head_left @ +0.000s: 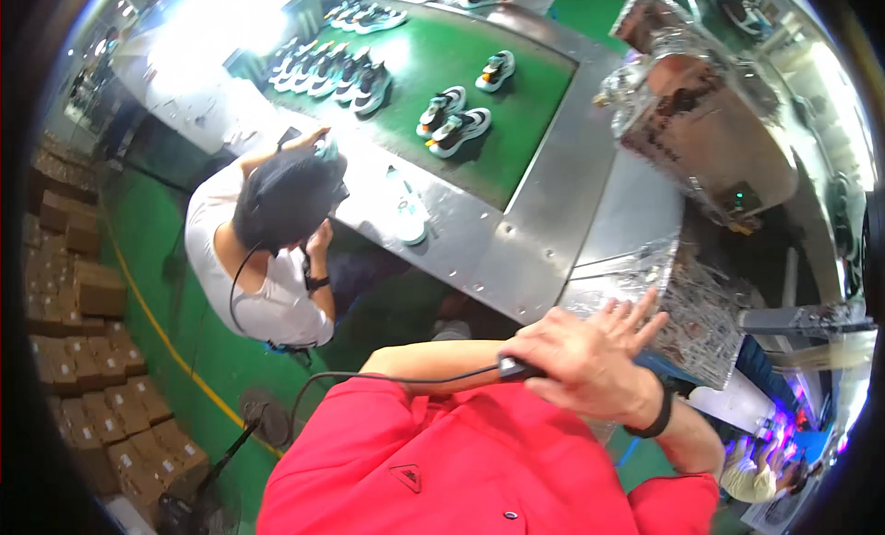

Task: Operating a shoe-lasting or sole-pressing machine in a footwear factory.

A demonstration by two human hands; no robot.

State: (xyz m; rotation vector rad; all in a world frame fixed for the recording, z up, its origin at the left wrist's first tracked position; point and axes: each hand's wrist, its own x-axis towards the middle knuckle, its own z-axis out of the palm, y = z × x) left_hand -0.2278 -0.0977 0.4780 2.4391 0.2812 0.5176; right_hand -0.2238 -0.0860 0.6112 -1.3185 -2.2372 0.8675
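Note:
My right hand (590, 358), with a black band on its wrist, comes in from the lower right and lies across the end of my left forearm (433, 355), in front of my red shirt (461, 461). Its fingers are spread apart toward a foil-covered box. A small black device (516, 368) with a thin black cable sticks out from under its thumb side; whether the hand grips it is unclear. My left hand is hidden beneath the right one.
A co-worker in a white shirt (267, 258) sits at a metal-edged conveyor (516, 240) whose green belt (442, 65) carries several sneakers. A white shoe (407, 217) lies on the metal edge. Foil-wrapped machinery (701, 120) stands on the right, cardboard boxes (83, 351) on the left, and a floor fan (263, 417) below.

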